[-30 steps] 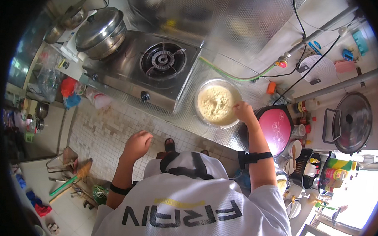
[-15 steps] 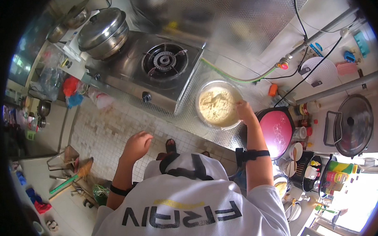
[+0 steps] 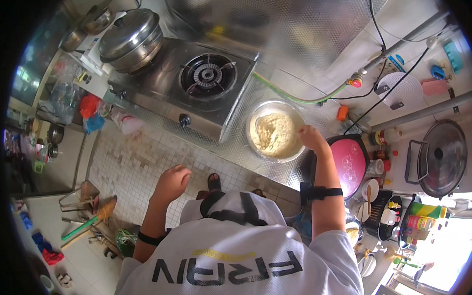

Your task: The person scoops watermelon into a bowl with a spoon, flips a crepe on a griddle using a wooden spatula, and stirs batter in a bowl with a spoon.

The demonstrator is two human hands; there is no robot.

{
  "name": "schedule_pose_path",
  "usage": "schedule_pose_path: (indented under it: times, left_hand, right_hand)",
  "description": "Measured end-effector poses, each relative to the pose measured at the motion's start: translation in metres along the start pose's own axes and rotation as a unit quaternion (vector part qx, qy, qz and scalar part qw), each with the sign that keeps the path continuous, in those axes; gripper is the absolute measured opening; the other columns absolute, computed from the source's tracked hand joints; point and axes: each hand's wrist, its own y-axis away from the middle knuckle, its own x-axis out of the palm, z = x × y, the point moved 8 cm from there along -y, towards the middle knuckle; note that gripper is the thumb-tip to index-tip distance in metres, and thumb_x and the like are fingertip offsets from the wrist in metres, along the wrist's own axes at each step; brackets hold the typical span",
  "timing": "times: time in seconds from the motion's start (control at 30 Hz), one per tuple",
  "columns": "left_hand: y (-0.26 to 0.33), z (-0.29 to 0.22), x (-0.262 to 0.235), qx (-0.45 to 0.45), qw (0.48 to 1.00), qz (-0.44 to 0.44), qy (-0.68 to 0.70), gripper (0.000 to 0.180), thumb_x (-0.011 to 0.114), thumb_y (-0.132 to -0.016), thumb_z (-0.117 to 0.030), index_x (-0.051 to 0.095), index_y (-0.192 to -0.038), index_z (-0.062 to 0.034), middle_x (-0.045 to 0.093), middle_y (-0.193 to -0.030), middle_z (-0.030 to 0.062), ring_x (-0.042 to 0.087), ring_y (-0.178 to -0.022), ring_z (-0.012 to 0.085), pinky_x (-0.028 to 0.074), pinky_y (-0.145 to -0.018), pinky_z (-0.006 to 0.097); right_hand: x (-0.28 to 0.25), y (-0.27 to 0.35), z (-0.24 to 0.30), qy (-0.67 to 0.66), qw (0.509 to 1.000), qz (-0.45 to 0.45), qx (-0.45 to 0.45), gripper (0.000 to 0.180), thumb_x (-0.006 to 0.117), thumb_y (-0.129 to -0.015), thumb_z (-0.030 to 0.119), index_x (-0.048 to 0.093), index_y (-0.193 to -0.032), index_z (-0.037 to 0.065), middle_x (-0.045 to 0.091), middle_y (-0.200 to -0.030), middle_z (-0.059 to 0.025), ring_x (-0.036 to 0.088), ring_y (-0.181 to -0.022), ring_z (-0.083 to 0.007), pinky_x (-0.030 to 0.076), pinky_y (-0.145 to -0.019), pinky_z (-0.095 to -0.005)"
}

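Note:
A round metal bowl (image 3: 250,146) stands on the foil-like counter right of the gas stove. Pale, lumpy dough (image 3: 273,133) fills much of it. My right hand (image 3: 313,139) is closed at the bowl's right rim, its fingertips over the inner edge. What those fingers grip, if anything, is too small and hidden to make out. Away from the counter, my left hand (image 3: 173,181) hangs above the tiled floor, loosely curled with nothing visible in it.
The gas stove (image 3: 160,93) bears a lidded steel pot (image 3: 130,40) on its left. A pink lid (image 3: 348,167) lies close beside my right forearm. Bottles and jars crowd the right side, near a large pan lid (image 3: 443,160). A green hose (image 3: 300,100) runs behind the bowl.
The dough's surface has a different shape, with its lumps shifted. My right hand has moved slightly right and turned a little at the rim. My left hand stays where it was.

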Motion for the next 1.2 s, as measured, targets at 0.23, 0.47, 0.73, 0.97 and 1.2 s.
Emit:
schedule_pose_path:
  times: [0.23,0.47,0.73,0.97,1.2]
  left_hand:
    - [-0.006,-0.003,0.001,0.023,1.000,-0.001,-0.001,0.012,0.054,-0.081,-0.008,0.061,-0.088,-0.0033,0.061,-0.087,0.0149,0.059,-0.082,0.0353,0.048,-0.071,0.042]
    - [-0.003,-0.002,-0.003,0.015,1.000,-0.003,-0.004,0.011,0.055,-0.081,-0.009,0.061,-0.088,-0.0037,0.061,-0.087,0.0147,0.059,-0.082,0.0352,0.048,-0.071,0.043]
    - [-0.009,-0.004,0.004,0.022,1.000,0.018,-0.007,0.012,0.054,-0.082,-0.010,0.061,-0.089,-0.0037,0.062,-0.089,0.0146,0.059,-0.084,0.0352,0.048,-0.072,0.043]
    - [-0.010,-0.007,0.005,0.011,1.000,0.023,-0.005,0.013,0.054,-0.083,-0.010,0.062,-0.090,-0.0031,0.062,-0.090,0.0148,0.059,-0.084,0.0355,0.048,-0.072,0.042]
    - [-0.011,-0.011,0.012,0.025,0.999,0.030,0.006,0.012,0.054,-0.082,-0.010,0.062,-0.089,-0.0033,0.062,-0.090,0.0144,0.059,-0.084,0.0349,0.048,-0.072,0.042]
  right_hand:
    - [0.057,0.016,-0.024,0.294,0.952,-0.046,0.066,0.017,0.049,-0.084,0.017,0.058,-0.086,0.002,0.061,-0.080,-0.0259,0.062,-0.076,-0.0399,0.049,-0.066,-0.0490]
    - [-0.017,0.046,-0.002,-0.037,0.987,-0.087,0.131,0.016,0.050,-0.083,0.013,0.058,-0.084,-0.001,0.055,-0.070,-0.0227,0.060,-0.067,-0.0357,0.049,-0.058,-0.0467]
    - [0.032,0.054,0.035,0.091,0.992,0.076,0.047,0.018,0.046,-0.084,0.010,0.058,-0.086,-0.002,0.059,-0.088,-0.0235,0.062,-0.078,-0.0358,0.050,-0.059,-0.0437]
    - [-0.013,0.068,0.021,-0.010,0.992,-0.020,0.123,0.020,0.047,-0.084,0.014,0.059,-0.089,0.000,0.061,-0.080,-0.0258,0.061,-0.076,-0.0420,0.047,-0.068,-0.0495]
    - [0.040,0.030,0.064,-0.041,0.998,0.051,0.026,0.014,0.050,-0.084,0.015,0.057,-0.082,0.003,0.062,-0.085,-0.0246,0.062,-0.074,-0.0398,0.049,-0.065,-0.0483]
